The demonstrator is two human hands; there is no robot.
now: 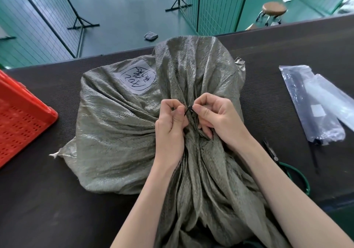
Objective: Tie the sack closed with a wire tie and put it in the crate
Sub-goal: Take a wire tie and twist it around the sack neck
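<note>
While the red crate (23, 113) sits nearby, left hand (170, 125) and right hand (214, 117) pinch the wire tie (188, 109) on the sack (118, 132).

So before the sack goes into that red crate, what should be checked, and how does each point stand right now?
1. Sack neck gathered: ok.
2. Wire tie around the neck, pinched by left hand and right hand: ok.
3. Tie fully tightened: cannot tell.
4. Crate within reach at the left: ok.
5. Crate has room: cannot tell, mostly out of view.
6. Cutters clear of the sack: ok.
</note>
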